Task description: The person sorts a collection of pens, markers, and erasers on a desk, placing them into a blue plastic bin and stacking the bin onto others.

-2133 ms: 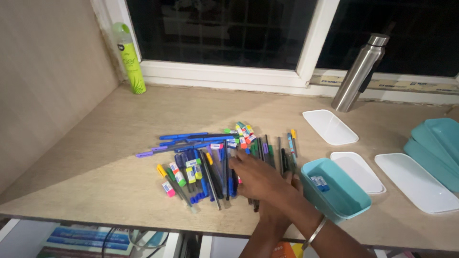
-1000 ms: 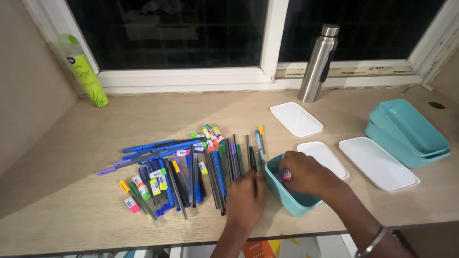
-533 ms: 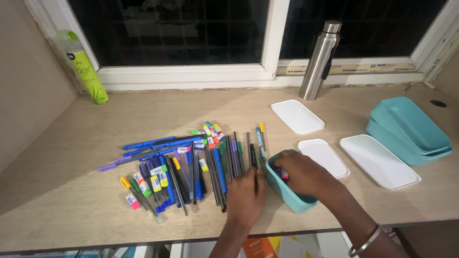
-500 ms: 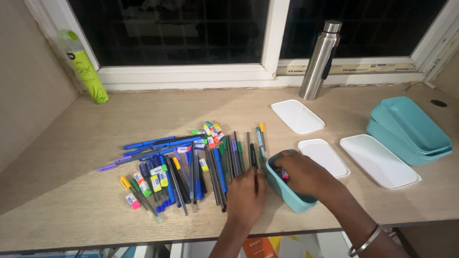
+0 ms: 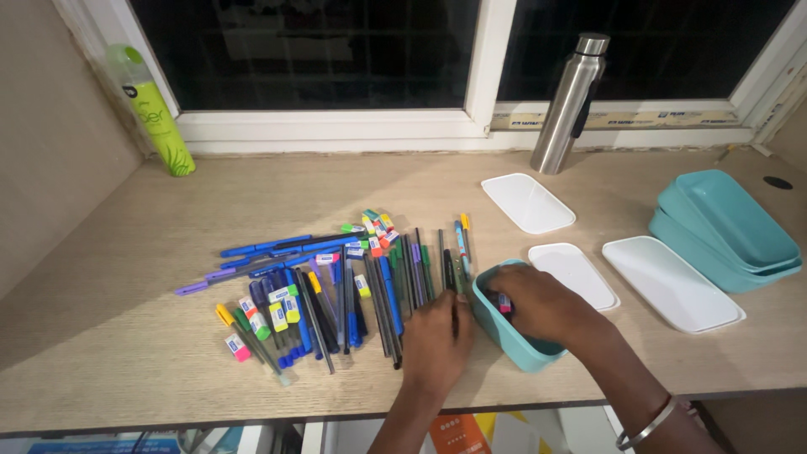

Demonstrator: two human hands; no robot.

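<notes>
Right hand (image 5: 538,304) pinching small eraser (image 5: 504,303) inside teal box (image 5: 517,349); left hand (image 5: 437,340) flat (fingers loose) on pens (image 5: 336,282)

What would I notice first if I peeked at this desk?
A big spread of colourful pens and small erasers lies mid-desk. Just right of it, the right hand dips into a small teal plastic tub, while the left hand rests on the pens.

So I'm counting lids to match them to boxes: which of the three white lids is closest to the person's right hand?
The middle lid, lying just beyond the right hand beside the small teal box. The others lie farther off: one near the steel bottle, the largest by the stacked teal boxes.
</notes>
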